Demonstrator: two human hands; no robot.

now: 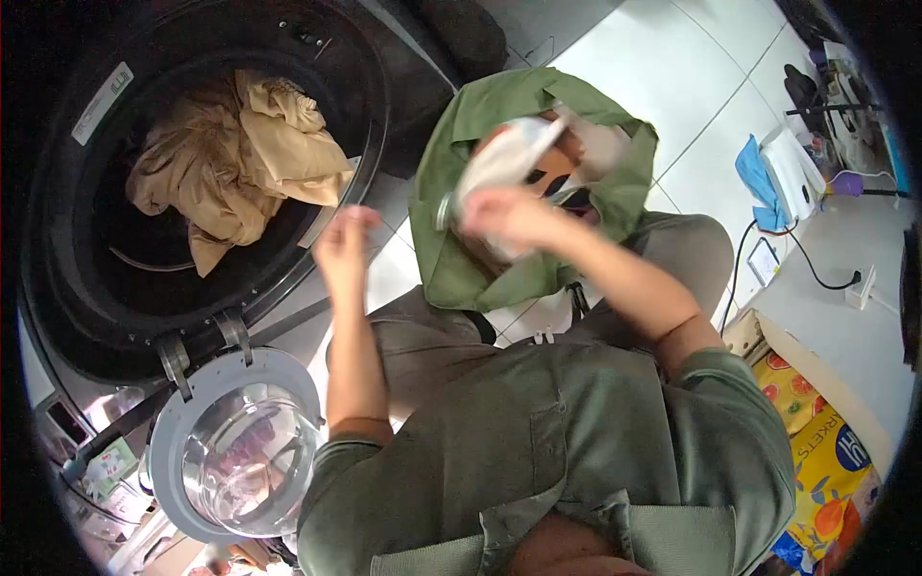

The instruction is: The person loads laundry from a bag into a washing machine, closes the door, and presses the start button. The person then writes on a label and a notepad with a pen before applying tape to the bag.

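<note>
My left hand (343, 240) is beside the drum's rim, near a tan cloth (288, 144) but apart from it. Its fingers are curled together, with nothing visible in them. Over the open green fabric bag (437, 259), my right hand (499, 216) is blurred by motion. Its closed fingers grip a white patterned cloth (514, 158), also blurred. More patterned cloth with brown and black shapes lies inside the bag. The tan cloth is bunched in the black drum (86, 216) of a front-loading machine.
The machine's round door (173, 480) hangs open at lower left. White floor tiles (715, 154) lie beyond the bag. At right are a white packet (792, 173) with blue material, a black cable (735, 274) and a yellow printed bag (821, 461).
</note>
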